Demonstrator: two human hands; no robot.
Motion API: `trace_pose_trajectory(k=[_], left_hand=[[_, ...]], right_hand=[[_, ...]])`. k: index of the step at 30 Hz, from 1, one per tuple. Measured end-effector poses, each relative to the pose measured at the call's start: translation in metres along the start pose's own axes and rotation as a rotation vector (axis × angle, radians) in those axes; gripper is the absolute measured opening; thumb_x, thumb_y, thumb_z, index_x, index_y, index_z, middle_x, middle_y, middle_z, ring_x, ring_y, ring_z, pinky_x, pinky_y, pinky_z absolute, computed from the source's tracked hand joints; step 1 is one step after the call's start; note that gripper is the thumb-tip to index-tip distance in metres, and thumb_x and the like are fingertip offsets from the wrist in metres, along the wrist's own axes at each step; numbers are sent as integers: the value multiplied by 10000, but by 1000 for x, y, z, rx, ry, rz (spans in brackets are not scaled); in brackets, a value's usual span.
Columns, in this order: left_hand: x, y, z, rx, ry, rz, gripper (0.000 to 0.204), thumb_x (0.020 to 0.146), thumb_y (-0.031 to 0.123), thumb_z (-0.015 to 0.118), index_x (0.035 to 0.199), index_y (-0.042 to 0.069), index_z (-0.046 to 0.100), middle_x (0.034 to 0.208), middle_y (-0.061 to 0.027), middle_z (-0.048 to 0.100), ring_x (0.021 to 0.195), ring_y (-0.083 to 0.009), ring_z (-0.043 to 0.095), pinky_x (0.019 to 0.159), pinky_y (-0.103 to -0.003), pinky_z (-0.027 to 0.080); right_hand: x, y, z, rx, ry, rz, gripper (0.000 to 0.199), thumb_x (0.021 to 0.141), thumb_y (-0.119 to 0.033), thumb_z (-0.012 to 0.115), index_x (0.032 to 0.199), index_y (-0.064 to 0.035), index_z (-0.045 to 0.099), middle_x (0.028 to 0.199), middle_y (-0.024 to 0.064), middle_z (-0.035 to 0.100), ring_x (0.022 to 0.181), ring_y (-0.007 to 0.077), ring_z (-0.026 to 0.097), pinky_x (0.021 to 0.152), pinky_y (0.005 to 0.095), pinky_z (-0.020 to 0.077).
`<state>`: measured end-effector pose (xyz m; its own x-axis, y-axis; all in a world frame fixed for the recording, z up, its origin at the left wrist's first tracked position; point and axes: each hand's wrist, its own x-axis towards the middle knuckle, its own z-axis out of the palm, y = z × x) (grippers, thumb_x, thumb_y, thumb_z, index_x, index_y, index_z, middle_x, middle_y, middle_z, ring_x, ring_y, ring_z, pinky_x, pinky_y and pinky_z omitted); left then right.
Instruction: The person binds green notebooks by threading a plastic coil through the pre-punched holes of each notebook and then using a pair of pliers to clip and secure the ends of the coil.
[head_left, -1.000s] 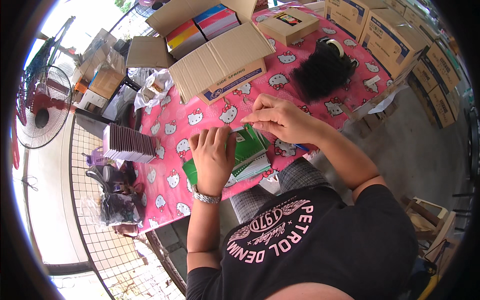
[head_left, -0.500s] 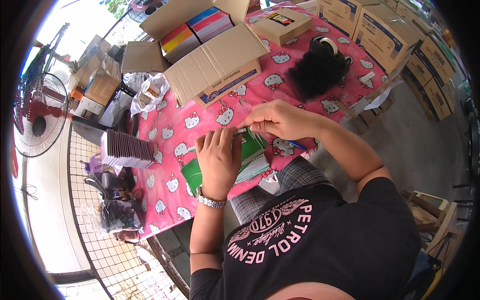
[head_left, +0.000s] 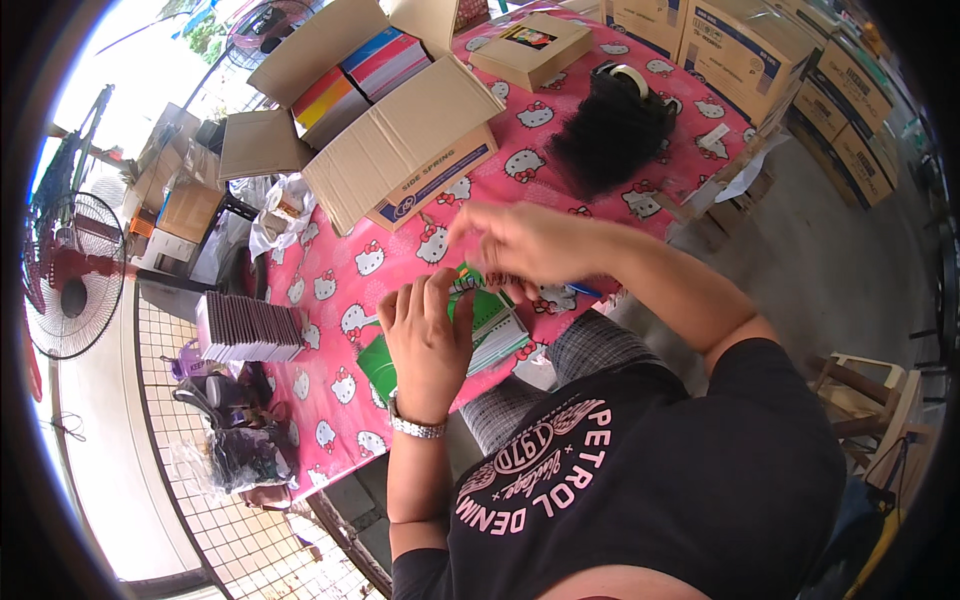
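A green-covered notebook (head_left: pixel 378 366) with white pages lies at the near edge of the table. My left hand (head_left: pixel 428 345) grips it, fingers bent over its cover and the thumb toward the right. Along its far edge shows a black spiral coil (head_left: pixel 487 281), partly hidden by my hands. My right hand (head_left: pixel 540 245) hovers over the coil's right part, its fingers curled and smeared by motion. Whether anything is between them is hidden. A blue pen (head_left: pixel 584 290) rests right of the notebook, partly under my right hand.
An open carton (head_left: pixel 400 150) of colourful books stands at the far side. A heap of black spiral coils (head_left: pixel 610 135) lies right, near a tape roll (head_left: pixel 630 80) and a flat cardboard box (head_left: pixel 532 50). At left are a notebook stack (head_left: pixel 248 328) and a fan (head_left: pixel 75 275).
My right hand has lifted off the notebook's far edge and moved slightly left, now blurred. The coil there shows more. My left hand stays on the notebook. The whole view has shifted a little.
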<state>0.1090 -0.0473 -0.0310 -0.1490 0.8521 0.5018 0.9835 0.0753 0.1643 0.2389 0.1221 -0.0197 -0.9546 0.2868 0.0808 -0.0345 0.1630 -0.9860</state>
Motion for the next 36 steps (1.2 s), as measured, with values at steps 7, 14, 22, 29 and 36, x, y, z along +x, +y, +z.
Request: trace_pose_trajectory(k=[7,14,22,29,36], left_hand=[[-4,-1,3,-19,-45,-51,149,923,172,630,1055,104,611,967,-50,637,971,-257,599,1033,-529,297],[-17,-9,2,57,85,-201,344,753,211,810,992,65,609,956,-95,602,983,-337,544,937,-484,390],[-5,-15,6,26,135,-135,372,716,290,847,890,54,617,908,-105,600,889,-330,543,809,-451,438],[-2,-23,-1,-28,68,-131,341,717,259,820,903,46,629,921,-117,599,873,-331,554,809,-443,450],[-10,-48,-10,-247,48,-222,232,773,67,763,961,17,636,943,-110,631,861,-270,616,721,-363,476]], right_hand=[[44,247,13,-1214,466,-46,567,829,-418,676,1228,-32,556,1286,314,528,1137,531,539,974,587,454],[54,73,-29,181,-27,19,530,849,-380,720,1256,-55,620,1112,139,689,1044,202,656,947,327,485],[45,-1,-44,-21,-450,6,506,828,-294,744,1249,-29,654,1120,81,704,990,156,646,853,305,500],[52,1,-39,293,-556,-35,482,786,-248,753,1214,-39,683,1188,106,684,1045,201,641,912,317,494],[72,-12,-30,-130,-555,58,475,804,-230,748,1227,-27,671,1175,90,683,1061,174,632,923,318,490]])
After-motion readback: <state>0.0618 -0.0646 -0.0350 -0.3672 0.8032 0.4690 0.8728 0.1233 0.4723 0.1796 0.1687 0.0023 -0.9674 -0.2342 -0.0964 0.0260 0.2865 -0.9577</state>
